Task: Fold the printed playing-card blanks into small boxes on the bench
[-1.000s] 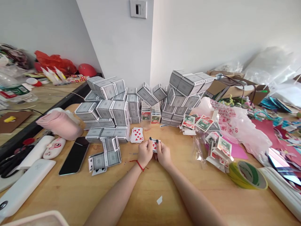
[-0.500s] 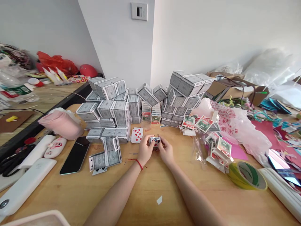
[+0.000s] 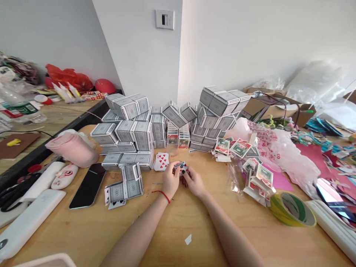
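Note:
Both hands meet over the middle of the table around a playing card (image 3: 183,167) with red and dark print, perhaps more than one. My left hand (image 3: 170,178), a red string at its wrist, grips the card's left side. At its right side, my right hand (image 3: 194,181) pinches it with thumb and fingers. Just left of my hands lies a face-up pile of cards (image 3: 161,161), a red hearts card on top. Further left are grey-backed folded cards (image 3: 124,187) joined in an L shape. The fingers hide part of the held card.
Stacked grey card blocks rise at the left (image 3: 125,131) and right (image 3: 215,115). Upright card boxes (image 3: 178,137) stand between them. A phone (image 3: 87,185) lies left; opened card boxes (image 3: 260,178) and yellow tape (image 3: 292,209) lie right. A paper scrap (image 3: 188,239) is near the front.
The held card has tilted and more of its printed face shows between my fingers. My hands have shifted slightly. The whole view has moved a little with the head.

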The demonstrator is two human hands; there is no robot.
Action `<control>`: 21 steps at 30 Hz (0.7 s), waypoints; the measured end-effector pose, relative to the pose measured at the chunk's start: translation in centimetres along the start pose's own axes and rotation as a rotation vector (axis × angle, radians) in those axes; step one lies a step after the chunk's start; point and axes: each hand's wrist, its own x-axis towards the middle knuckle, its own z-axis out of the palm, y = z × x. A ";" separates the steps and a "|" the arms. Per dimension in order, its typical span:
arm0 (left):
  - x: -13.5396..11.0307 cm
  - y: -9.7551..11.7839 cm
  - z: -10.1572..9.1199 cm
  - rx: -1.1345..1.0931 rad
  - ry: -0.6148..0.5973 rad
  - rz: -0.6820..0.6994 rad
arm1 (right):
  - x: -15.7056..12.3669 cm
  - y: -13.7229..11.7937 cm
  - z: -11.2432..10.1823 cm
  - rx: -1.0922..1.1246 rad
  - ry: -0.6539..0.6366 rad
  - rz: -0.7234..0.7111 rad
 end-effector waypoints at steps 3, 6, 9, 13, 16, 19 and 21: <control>0.2 -0.2 -0.1 0.074 0.038 -0.015 | 0.2 -0.2 -0.4 0.175 -0.031 0.014; 0.6 -0.6 -0.3 0.081 0.057 -0.060 | 0.4 -0.3 -0.6 0.235 0.023 0.006; 0.6 -0.6 -0.4 0.005 0.011 -0.089 | 0.5 -0.1 -0.5 0.162 0.128 -0.024; 0.5 -0.1 -0.4 -0.230 -0.047 -0.166 | 0.5 0.3 -0.8 -0.001 0.305 -0.106; 0.7 0.2 -0.7 -0.501 -0.186 -0.290 | 0.6 0.2 -1.2 -0.004 0.338 -0.135; 1.1 0.4 -1.2 -0.758 -0.381 -0.453 | 0.7 0.0 -1.6 0.066 0.310 -0.112; 1.3 0.5 -1.5 -0.900 -0.510 -0.546 | 0.7 -0.1 -1.7 0.107 0.303 -0.095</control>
